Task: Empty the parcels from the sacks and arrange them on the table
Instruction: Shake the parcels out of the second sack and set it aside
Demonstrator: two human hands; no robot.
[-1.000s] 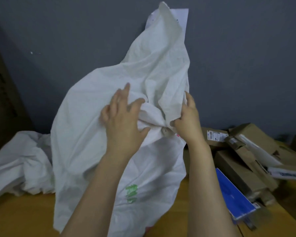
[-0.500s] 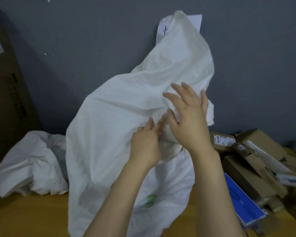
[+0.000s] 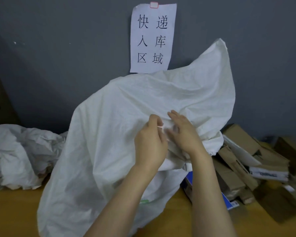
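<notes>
The sack sags lower than before, uncovering the notice at twelve o'clock. The left hand pinches its cloth; the right hand rests loose-fingered on it

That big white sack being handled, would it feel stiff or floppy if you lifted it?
Probably floppy: the white sack creases and bunches where the left hand pinches it. Likely light for its size: a pinch seems enough to hold its cloth up.
</notes>
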